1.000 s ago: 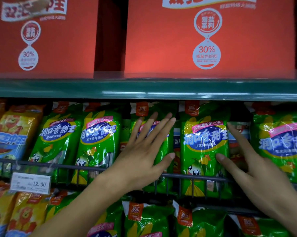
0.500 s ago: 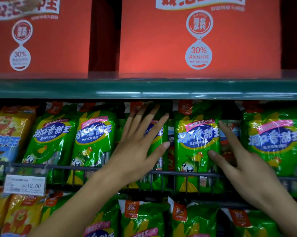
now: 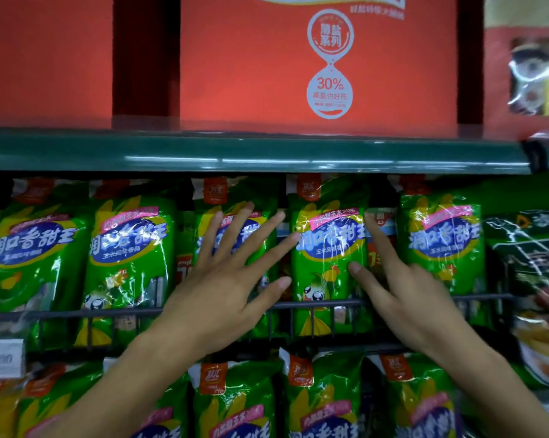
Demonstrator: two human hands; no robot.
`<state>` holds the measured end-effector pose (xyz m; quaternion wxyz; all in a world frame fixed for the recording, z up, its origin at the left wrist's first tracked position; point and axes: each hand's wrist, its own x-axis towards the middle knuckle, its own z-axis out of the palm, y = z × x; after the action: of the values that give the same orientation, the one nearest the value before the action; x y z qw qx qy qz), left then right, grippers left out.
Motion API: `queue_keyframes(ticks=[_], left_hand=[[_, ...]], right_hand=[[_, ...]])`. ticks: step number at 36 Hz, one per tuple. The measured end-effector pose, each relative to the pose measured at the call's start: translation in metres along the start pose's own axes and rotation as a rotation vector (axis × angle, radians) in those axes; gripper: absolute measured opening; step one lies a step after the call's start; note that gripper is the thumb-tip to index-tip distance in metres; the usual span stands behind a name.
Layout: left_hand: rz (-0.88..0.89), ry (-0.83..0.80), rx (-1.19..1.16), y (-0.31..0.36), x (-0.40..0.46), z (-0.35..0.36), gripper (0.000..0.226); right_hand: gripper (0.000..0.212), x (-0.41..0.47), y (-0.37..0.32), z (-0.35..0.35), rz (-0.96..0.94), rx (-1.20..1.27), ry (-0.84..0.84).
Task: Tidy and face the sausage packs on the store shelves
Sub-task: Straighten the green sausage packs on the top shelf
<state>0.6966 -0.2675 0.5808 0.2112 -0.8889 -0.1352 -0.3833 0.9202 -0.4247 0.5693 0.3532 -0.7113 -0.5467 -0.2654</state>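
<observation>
Left hand [image 3: 222, 289] has fingers straight and fanned wide, lying flat on the face of a glossy green plastic sausage pack with blue oval label [image 3: 232, 235], third from left in the row; right hand [image 3: 415, 298] has index finger straight up along the right edge of the neighbouring green pack w/ corn cartoon [image 3: 328, 254] and thumb on its front, other fingers hidden so can't tell if they curl behind. Packs look light, soft and crinkly, film prob slippery, contents firm rods, so best steered by flat palm on the face or a pinch at the side seam, not the top header. They stand upright behind a dark wire rail [image 3: 314, 306] on the middle shelf, under a green metal shelf edge [image 3: 267, 153]; big red cartons [image 3: 317, 64] above, more green packs below, white price tag [image 3: 3, 358] at left, dim store aisle
</observation>
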Motion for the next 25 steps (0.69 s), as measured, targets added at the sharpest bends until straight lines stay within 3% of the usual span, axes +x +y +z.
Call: queue_keyframes(ticks=[4, 6, 8, 12, 16, 21, 25], left_hand=[[0.005, 0.168, -0.114, 0.012, 0.004, -0.006, 0.054], [0.027, 0.315, -0.203, 0.029, 0.008, -0.007, 0.048], [0.049, 0.343, -0.302, 0.053, 0.014, -0.007, 0.048], [0.004, 0.212, -0.587, 0.106, 0.04, -0.004, 0.052], [-0.218, 0.051, -0.775, 0.14, 0.083, 0.011, 0.066], [-0.368, -0.157, -0.661, 0.156, 0.12, 0.034, 0.077], [-0.452, -0.148, -0.602, 0.157, 0.131, 0.042, 0.068]], right_hand=[[0.066, -0.013, 0.012, -0.017, -0.082, 0.211, 0.161], [0.054, -0.024, 0.024, -0.03, -0.132, 0.217, 0.27], [0.044, -0.032, 0.044, -0.046, -0.154, 0.19, 0.365], [0.045, -0.035, 0.085, -0.073, -0.071, 0.192, 0.463], [0.063, -0.027, 0.117, -0.085, 0.027, 0.098, 0.337], [0.062, -0.011, 0.132, -0.086, -0.007, 0.014, 0.231], [0.058, -0.001, 0.137, -0.08, -0.055, 0.053, 0.162]])
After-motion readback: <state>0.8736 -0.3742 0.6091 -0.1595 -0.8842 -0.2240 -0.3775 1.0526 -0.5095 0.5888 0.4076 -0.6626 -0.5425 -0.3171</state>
